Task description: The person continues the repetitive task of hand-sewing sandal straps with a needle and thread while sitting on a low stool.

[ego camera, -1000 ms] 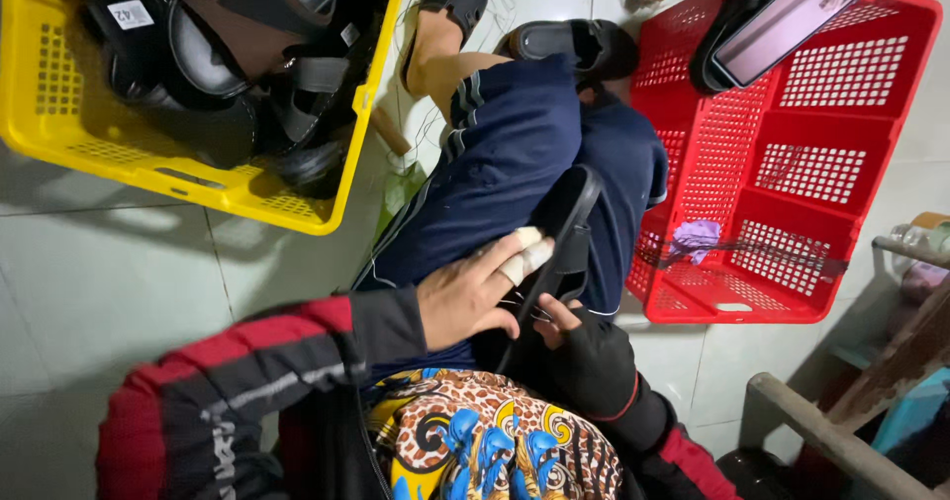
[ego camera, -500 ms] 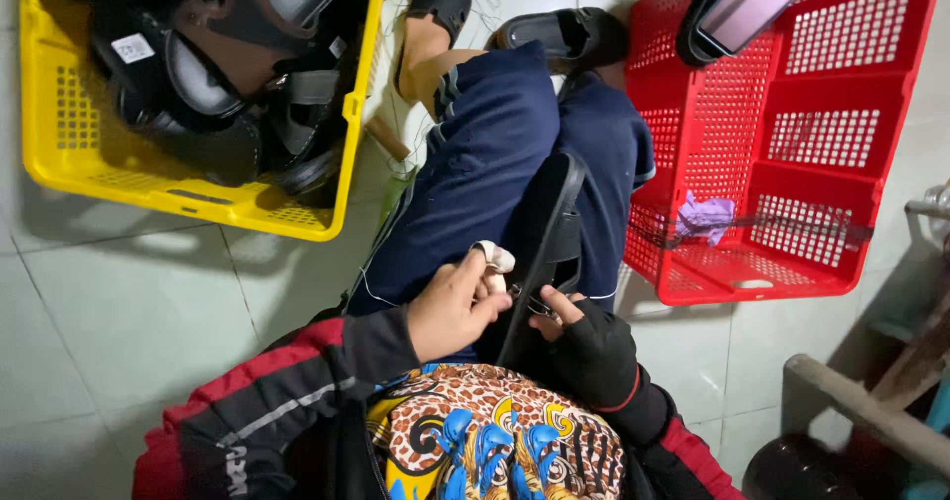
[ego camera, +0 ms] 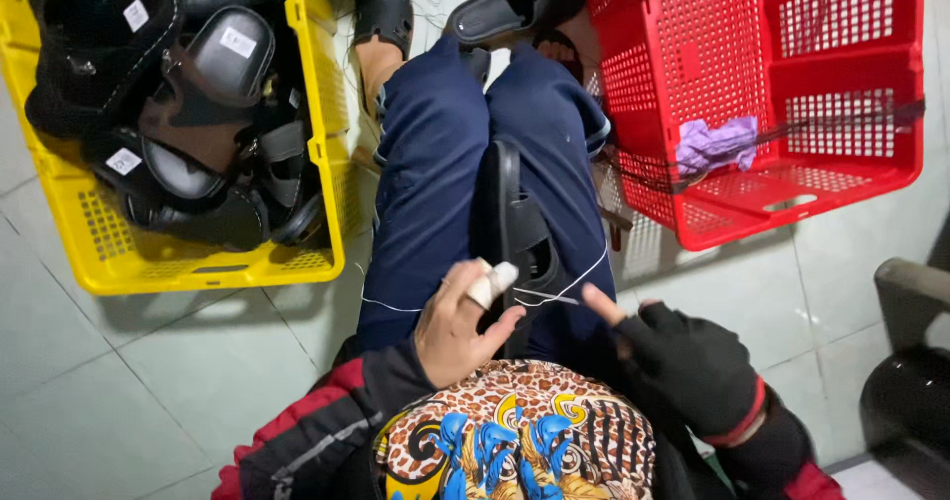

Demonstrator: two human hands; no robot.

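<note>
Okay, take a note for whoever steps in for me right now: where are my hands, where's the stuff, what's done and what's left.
Left hand: bare, one finger taped, at the black sandal standing on edge on the lap, with the white thread running past its fingers.
Right hand: in a fingerless black glove, forefinger out, at the other end of the thread; a needle is too small to tell.
Yellow crate: on the left, full of black sandals.
Red crate: on the right, holding a purple cloth.
Done: cannot tell how much is sewn.
Left: stitching looks in progress on this sandal.
</note>
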